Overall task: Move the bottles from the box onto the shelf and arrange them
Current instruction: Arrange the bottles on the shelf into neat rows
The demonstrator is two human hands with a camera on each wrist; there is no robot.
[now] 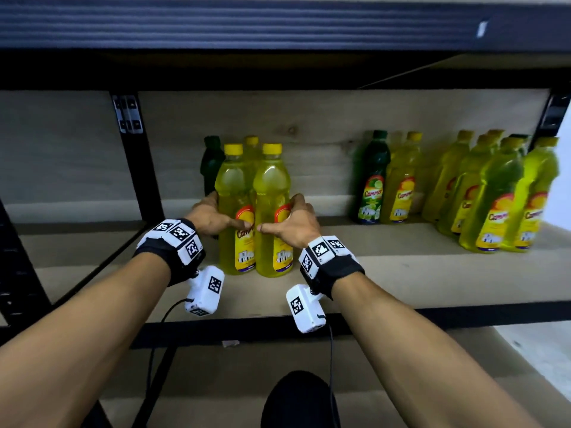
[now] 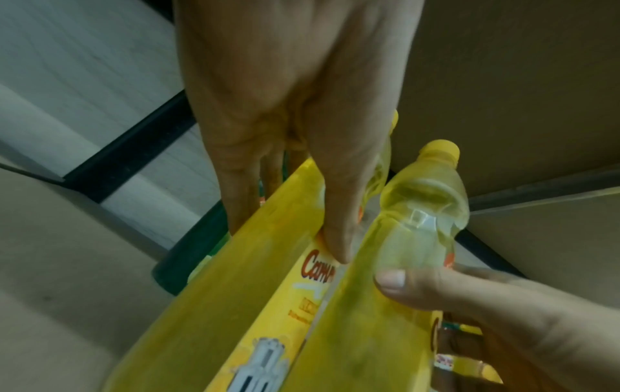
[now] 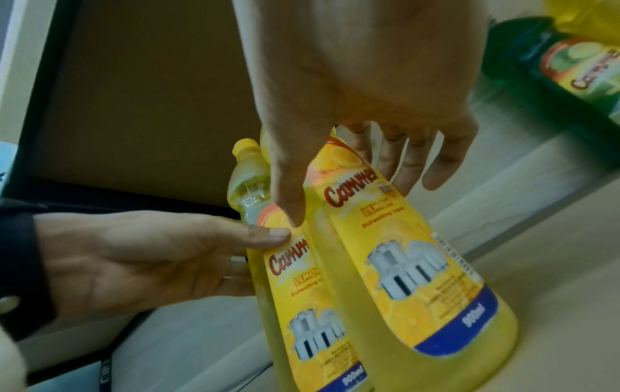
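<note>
Two yellow dish-soap bottles stand upright side by side on the wooden shelf [image 1: 401, 273]. My left hand [image 1: 213, 214] grips the left bottle [image 1: 231, 180], thumb across its label and fingers round its outer side. My right hand [image 1: 293, 220] holds the right bottle [image 1: 272, 183] the same way. The left wrist view shows my left hand [image 2: 285, 106] on the left bottle [image 2: 235, 291]. In the right wrist view my right hand [image 3: 352, 79] reaches over the right bottle [image 3: 419, 278], beside the left bottle [image 3: 302, 305]. The box is out of view.
Right behind the pair stand a dark green bottle [image 1: 211, 162] and another yellow bottle [image 1: 251, 146]. A green bottle [image 1: 372, 180] and several yellow bottles [image 1: 494, 196] fill the right end. A black upright [image 1: 136, 156] stands left; an upper shelf [image 1: 278, 26] hangs overhead.
</note>
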